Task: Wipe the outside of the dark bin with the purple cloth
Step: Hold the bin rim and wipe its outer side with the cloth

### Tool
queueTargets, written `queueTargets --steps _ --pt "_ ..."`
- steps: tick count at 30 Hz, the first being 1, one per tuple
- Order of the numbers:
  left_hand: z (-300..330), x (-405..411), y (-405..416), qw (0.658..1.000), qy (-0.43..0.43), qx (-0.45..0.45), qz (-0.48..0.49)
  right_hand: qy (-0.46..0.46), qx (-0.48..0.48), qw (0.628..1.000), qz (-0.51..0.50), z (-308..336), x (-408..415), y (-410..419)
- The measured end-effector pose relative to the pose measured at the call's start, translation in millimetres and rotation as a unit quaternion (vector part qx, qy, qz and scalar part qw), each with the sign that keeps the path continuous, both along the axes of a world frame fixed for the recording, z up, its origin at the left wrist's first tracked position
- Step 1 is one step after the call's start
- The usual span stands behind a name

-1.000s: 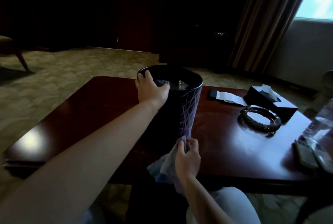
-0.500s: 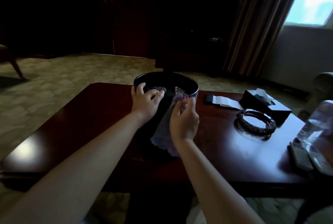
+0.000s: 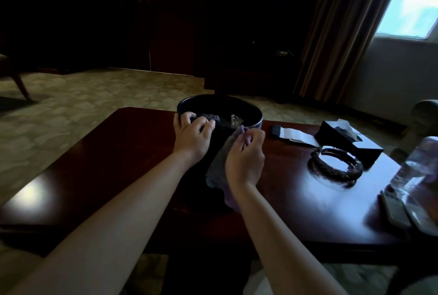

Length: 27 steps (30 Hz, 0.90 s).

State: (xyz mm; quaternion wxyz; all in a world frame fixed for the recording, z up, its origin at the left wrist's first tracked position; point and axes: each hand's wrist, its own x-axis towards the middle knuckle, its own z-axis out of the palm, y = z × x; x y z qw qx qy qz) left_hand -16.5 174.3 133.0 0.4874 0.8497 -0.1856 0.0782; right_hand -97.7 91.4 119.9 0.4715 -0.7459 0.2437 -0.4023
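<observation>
Standing mid-table [image 3: 118, 152], the round, glossy dark bin [image 3: 257, 118] looks light, stiff and tippy, so the left hand [image 3: 190, 137] curls over its rim at nine o'clock as the right hand [image 3: 245, 159] pinches the soft, limp purple cloth [image 3: 219, 166] against its near wall.

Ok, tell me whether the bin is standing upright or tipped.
Upright. The dark bin stands on the table, its round rim facing up; the left hand grips that rim.
</observation>
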Motion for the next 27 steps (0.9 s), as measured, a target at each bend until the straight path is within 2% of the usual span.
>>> queueTargets --steps 3,7,11,13,16,19,25,27 --pt "0.5 1.6 -0.1 1.0 -0.015 0.01 -0.003 0.001 -0.034 0.999 -0.009 -4.4 2.9 0.6" --pt "-1.7 4.0 -1.0 1.0 -0.018 0.007 -0.013 0.037 -0.018 0.999 -0.006 -30.4 -3.2 1.7" --pt "-1.7 1.8 -1.3 1.0 -0.025 -0.002 -0.012 -0.035 -0.038 0.998 -0.03 -8.2 -1.0 2.4" --pt "0.8 -0.5 -0.4 0.999 -0.04 0.026 -0.023 -0.042 -0.048 0.998 -0.021 8.1 4.6 1.0" --pt "2.1 0.6 5.6 0.995 -0.074 0.06 -0.035 0.003 -0.067 0.998 -0.007 16.6 5.7 -1.6" --pt "0.8 0.7 13.2 0.994 -0.094 0.054 -0.02 0.056 -0.104 0.993 0.005 18.3 0.0 2.0" --pt "1.5 4.6 18.6 0.997 -0.075 -0.01 -0.013 0.12 -0.269 0.953 0.065 19.5 -0.2 27.1" --pt "1.9 4.3 23.7 0.998 -0.053 -0.015 -0.022 0.144 -0.282 0.947 0.047 24.8 -1.7 23.9"
